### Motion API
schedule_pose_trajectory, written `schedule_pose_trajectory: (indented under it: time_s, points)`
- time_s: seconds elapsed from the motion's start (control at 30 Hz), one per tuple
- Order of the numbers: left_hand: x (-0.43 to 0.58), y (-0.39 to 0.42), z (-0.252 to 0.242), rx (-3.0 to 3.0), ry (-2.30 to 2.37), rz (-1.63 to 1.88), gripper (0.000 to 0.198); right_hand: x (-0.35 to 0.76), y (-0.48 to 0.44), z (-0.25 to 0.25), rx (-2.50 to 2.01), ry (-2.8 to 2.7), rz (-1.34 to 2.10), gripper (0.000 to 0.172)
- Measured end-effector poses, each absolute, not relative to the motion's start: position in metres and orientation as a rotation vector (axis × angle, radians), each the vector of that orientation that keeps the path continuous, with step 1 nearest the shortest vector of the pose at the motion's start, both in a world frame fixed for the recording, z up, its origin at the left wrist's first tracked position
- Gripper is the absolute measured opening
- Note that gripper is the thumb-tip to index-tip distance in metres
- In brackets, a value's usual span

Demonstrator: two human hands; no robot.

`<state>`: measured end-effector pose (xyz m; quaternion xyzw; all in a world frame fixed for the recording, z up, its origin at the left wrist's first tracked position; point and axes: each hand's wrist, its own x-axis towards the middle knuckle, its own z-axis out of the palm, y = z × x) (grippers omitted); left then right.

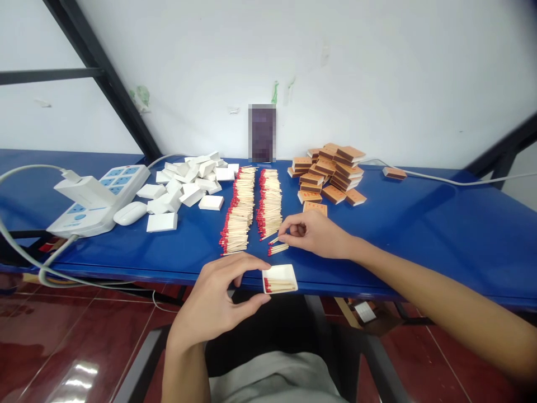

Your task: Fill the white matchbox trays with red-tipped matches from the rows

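Near the table's front edge, my left hand [220, 296] grips a small white matchbox tray [286, 271] between thumb and fingers. Several red-headed matches [280, 286] lie in its lower part, heads toward the left. My right hand [314, 232] is pinched around a match [274, 241], just above a few loose matches [278, 249] on the table. Two long piles of matches stretch away from me: a left pile [240, 212] and a right pile [269, 204], with the right one close to my right fingertips.
White matchbox trays [191, 182] are heaped at the left, beside a power strip [126, 182] with a plugged-in charger [84, 193] and a white case [130, 213]. Orange-brown matchbox sleeves [329, 170] are stacked at the right. A pixelated dark object [262, 133] stands against the wall.
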<state>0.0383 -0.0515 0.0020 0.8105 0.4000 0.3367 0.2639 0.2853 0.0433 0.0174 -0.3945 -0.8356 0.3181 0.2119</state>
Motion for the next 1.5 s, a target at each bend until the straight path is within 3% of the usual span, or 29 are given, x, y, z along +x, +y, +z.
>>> schedule_pose_trajectory:
  time_s: [0.97,1.5]
  points:
    - [0.038,-0.05,0.002,2.183,1.081,0.894,0.029,0.287,0.041,0.019,-1.071,-2.42,0.917,0.016]
    - [0.038,-0.051,0.003,2.183,1.07,0.899,0.029,0.284,0.035,0.024,-1.006,-2.484,0.723,0.013]
